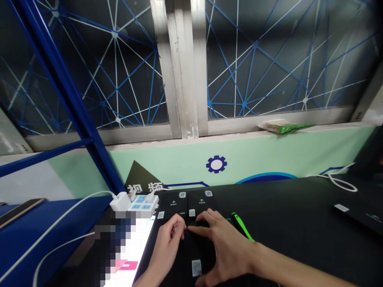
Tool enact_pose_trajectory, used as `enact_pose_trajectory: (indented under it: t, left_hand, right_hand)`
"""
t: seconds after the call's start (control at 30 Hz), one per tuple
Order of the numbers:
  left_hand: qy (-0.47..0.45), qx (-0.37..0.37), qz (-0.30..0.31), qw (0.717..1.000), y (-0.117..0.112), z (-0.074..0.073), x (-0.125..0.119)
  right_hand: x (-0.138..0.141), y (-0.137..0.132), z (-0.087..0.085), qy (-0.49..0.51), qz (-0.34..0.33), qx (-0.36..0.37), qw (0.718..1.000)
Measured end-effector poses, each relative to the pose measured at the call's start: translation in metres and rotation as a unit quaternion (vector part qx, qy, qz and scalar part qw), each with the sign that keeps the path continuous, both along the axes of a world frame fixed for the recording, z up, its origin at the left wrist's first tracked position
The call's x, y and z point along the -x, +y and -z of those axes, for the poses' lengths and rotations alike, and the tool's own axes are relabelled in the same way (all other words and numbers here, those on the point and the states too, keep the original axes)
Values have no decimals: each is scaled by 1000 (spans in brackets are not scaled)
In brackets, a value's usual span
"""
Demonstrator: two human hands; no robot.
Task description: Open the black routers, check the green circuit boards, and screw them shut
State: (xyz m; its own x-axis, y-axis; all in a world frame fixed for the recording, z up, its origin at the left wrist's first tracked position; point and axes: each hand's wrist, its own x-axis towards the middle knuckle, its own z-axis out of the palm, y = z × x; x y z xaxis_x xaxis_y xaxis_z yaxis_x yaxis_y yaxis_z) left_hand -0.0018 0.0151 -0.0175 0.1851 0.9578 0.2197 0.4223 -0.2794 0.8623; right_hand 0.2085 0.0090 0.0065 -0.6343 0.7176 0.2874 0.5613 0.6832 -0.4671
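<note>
My left hand [168, 239] rests on a flat black device [196, 247] on the dark table, its fingers curled against the device's left edge. My right hand [223, 245] lies over the same device with fingers spread and bent, fingertips touching its upper part. A white QR sticker [196, 268] shows on the device between my hands. Two more black devices [193, 201] with arrow marks lie just beyond my fingers. A green and black pen-like tool [243, 226] lies right of my right hand.
A lit tablet [134, 255] lies at the left. A white power strip [134, 201] with plugs and white cables sits behind it. A blue metal frame [74, 99] rises at left. A black laptop [362, 215] and white cable [341, 181] lie at right. A green packet [284, 126] sits on the windowsill.
</note>
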Motion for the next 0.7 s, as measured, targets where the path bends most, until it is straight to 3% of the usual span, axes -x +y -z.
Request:
enact_pose_trajectory:
  t: [0.23, 0.5, 0.7]
  left_hand:
    - [-6, 25, -10, 1000, 4, 1, -1]
    - [41, 41, -9, 998, 6, -2, -1]
    - [129, 58, -4, 990, 13, -11, -7]
  right_hand:
    - [-1, 5, 14, 17, 5, 4, 1000]
    - [-23, 13, -3, -22, -35, 23, 999]
    - [-52, 8, 2, -33, -26, 2, 999]
